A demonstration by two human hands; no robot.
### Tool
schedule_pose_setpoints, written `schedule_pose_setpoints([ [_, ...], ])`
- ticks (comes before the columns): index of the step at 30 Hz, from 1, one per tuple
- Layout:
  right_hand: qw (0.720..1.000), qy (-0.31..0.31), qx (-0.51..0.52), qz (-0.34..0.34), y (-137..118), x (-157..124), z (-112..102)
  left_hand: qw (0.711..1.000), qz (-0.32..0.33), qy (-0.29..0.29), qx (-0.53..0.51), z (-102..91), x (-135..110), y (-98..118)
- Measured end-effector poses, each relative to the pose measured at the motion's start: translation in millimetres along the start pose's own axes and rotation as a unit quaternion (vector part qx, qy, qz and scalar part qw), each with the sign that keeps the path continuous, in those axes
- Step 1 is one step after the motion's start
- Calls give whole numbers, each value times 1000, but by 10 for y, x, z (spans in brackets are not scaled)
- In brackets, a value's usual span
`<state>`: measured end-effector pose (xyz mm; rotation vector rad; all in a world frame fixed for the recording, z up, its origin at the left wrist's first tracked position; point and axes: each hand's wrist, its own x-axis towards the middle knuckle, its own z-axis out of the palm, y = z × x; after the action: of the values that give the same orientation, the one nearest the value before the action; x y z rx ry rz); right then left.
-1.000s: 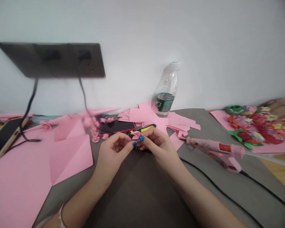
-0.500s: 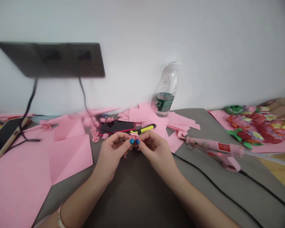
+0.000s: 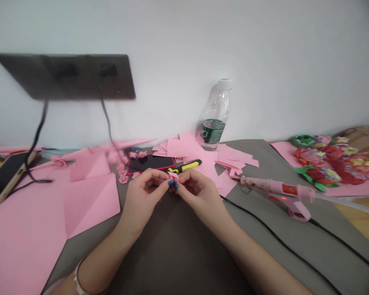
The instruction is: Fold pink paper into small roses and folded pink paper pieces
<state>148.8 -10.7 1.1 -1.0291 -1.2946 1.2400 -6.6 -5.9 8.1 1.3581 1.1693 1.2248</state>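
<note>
Between my fingertips is a small folded pink paper piece, partly hidden by my thumbs. My left hand pinches it from the left, and my right hand pinches it from the right, the two thumbs nearly touching. Just beyond my hands lie a black and yellow utility knife and a phone with a pink edge. Several little folded pink paper pieces sit left of the phone. Cut pink paper strips are spread behind the knife.
A hot glue gun with its cord lies to the right. A bottle leans on the wall. Large pink sheets cover the left side, near another phone. Colourful paper flowers lie at far right. Cords hang from a wall socket panel.
Both hands keep their pinch on the pink paper piece. The piece has turned slightly between my fingertips, and my thumbs have shifted a little. Everything else stays in place.
</note>
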Motion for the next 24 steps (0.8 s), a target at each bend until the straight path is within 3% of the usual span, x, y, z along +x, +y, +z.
schedule_pose_setpoints([
  [8,998,-31,42,25,-28,3,-15,994,-71,-15,-84,0,19,-54],
  [18,997,-60,50,14,-17,3,-36,997,-60,-2,-53,-9,10,-46],
  [24,992,-115,45,9,-39,40,-138,988,-109,-72,-86,-49,56,31],
])
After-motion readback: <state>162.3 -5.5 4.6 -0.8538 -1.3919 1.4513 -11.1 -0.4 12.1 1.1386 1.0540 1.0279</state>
